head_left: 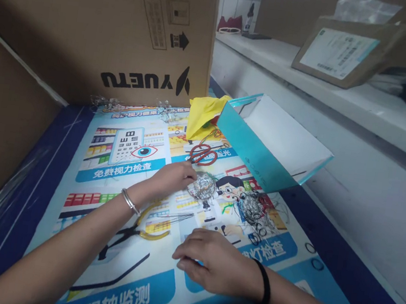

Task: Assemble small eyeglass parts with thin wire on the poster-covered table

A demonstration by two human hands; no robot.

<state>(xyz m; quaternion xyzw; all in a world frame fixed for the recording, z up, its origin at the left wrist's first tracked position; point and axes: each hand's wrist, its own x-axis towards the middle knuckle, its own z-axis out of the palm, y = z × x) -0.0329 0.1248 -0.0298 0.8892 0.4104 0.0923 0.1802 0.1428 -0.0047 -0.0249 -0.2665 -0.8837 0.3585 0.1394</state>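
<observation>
My left hand (172, 178), with a silver bangle at the wrist, reaches to the left rim of a small round dish (202, 187) full of thin silvery wire pieces. Its fingers are bent together at the rim; anything between them is hidden. Lower down, my right hand (211, 261) hovers over or rests on the printed sheet, fingers loosely curved, thumb slightly apart, nothing visible in them. Between the hands lie a few thin straight wires (176, 216). Yellow-handled pliers (137, 230) lie beneath my left forearm. Red-handled scissors (204, 155) are just behind the dish.
A tangled heap of wires and dark rings (253, 207) lies right of the dish. Behind it stands a tilted teal box (251, 150) beside a yellow bag (204, 115). A big cardboard box (103, 26) walls off the back left. A ledge (274, 57) with a parcel (341, 53) runs along the right.
</observation>
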